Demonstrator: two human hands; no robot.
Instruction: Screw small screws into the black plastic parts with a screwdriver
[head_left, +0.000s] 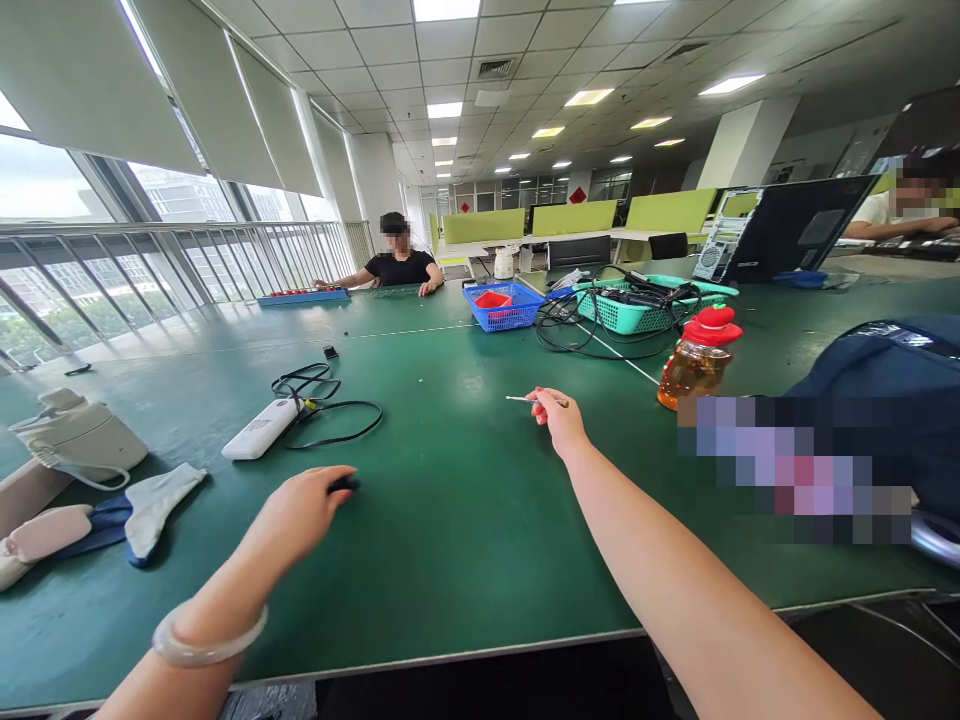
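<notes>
My left hand (304,515), with a pale bangle on its wrist, is closed on a small black object (344,484) just above the green tabletop. Fingers hide most of that object, so its kind does not show. Further forward and to the right, my right hand (556,415) pinches a slim silvery tool (519,399) whose thin end points left. Its exact kind is too small to make out. A white power bank (262,430) with a black cable (349,437) lies beyond my left hand. The two hands are well apart.
A blue basket (506,312) and a teal basket (630,316) of cables stand ahead. On the right are a red-lidded bottle (694,368) and a dark bag (885,390). A cream bottle (79,435) and cloth (161,505) lie left. A person (401,255) sits opposite.
</notes>
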